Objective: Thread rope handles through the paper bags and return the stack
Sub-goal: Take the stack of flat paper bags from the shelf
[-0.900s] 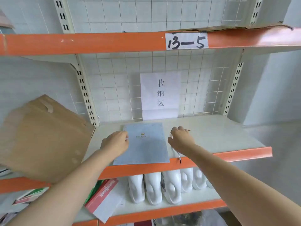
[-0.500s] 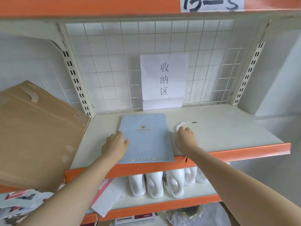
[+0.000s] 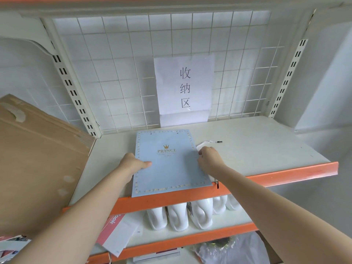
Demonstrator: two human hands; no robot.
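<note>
A flat light-blue paper bag stack (image 3: 171, 162) with a gold crown and the word PRINCE lies on the white shelf (image 3: 257, 141), its near edge overhanging the orange rail. My left hand (image 3: 131, 163) grips its left edge, thumb on top. My right hand (image 3: 208, 159) is curled at the right edge, fingers closed around a white rope handle (image 3: 206, 143) whose black-tipped end lies on the shelf beyond my knuckles. Another black rope tip (image 3: 217, 184) hangs below my wrist at the rail.
A paper sign (image 3: 184, 88) hangs on the wire grid behind the shelf. A leaning brown cardboard sheet (image 3: 38, 164) stands at the left. White bottles (image 3: 179, 216) and a red-and-white packet (image 3: 118, 233) sit on the lower shelf.
The view has tilted down and moved closer. My left thumb now lies on top of the bag and my right hand has shifted against the bag's right edge.
</note>
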